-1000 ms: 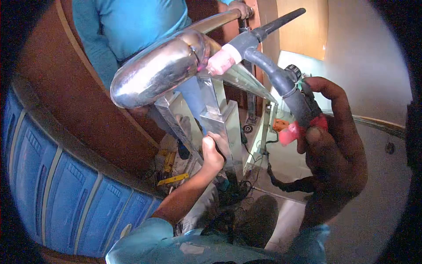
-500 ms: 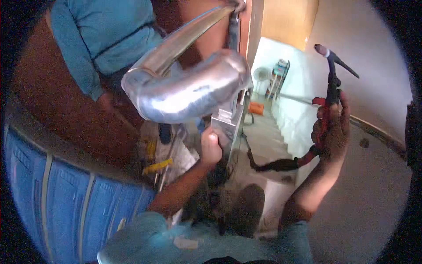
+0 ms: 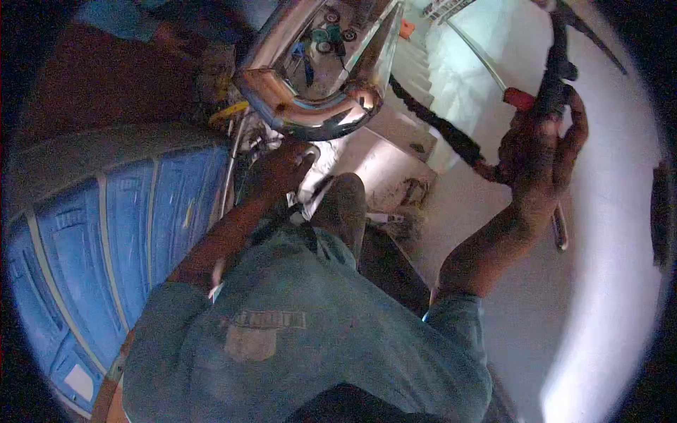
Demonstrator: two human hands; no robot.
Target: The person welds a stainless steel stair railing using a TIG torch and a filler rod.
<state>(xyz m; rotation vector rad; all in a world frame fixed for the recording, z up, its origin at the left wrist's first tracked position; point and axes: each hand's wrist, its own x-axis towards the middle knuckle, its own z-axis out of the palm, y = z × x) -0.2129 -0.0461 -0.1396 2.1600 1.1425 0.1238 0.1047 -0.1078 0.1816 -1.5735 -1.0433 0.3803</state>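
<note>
Right hand point(image 3: 541, 144) — fingers curled round torch point(image 3: 557, 44), far right, likely keeping its tip clear of polished rail point(image 3: 271, 93), far centre. Left hand point(image 3: 283, 166) just nearer — can't tell its fingers.

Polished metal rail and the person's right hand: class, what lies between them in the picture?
In the head view, a dark cable crosses that stretch, running from beside the polished metal rail to the right hand.

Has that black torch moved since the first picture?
Yes: the torch has moved up and rightward in the view, away from the curved metal rail; its head overlapped the bend then, now stands clear.
</note>
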